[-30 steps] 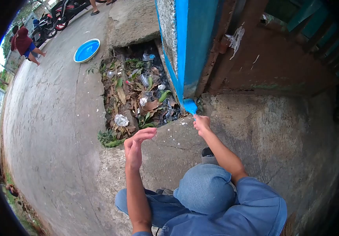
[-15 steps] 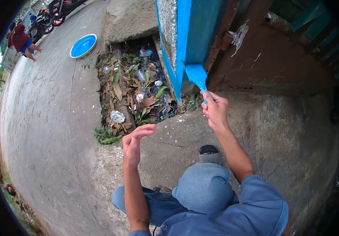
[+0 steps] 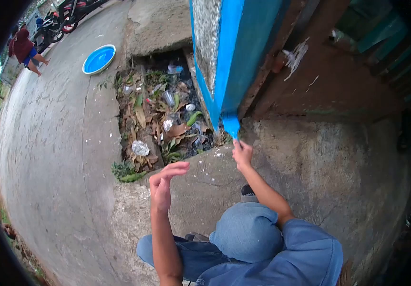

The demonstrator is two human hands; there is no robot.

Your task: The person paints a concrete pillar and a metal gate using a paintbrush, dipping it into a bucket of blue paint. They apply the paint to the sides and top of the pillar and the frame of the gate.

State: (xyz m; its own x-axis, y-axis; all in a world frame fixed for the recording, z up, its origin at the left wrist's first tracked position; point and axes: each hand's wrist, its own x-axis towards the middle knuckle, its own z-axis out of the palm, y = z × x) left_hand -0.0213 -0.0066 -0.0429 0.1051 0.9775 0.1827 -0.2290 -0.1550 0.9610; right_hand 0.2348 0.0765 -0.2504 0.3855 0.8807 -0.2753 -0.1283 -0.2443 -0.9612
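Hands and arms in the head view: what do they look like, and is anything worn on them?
The left hand and right hand are bare: no gloves, and no ring or watch shows. The forearms are bare too. A blue short sleeve covers the right upper arm. The left arm reaches the picture's lower edge before any sleeve can be made out.

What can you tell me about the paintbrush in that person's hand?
The paintbrush is a flat brush whose head is coated in bright blue paint, the same blue as the pillar. The head points upward and presses against the foot of the pillar, just above the concrete ground. The right hand grips it from below, with the fingers closed around a handle that is mostly hidden. Nothing else touches it.
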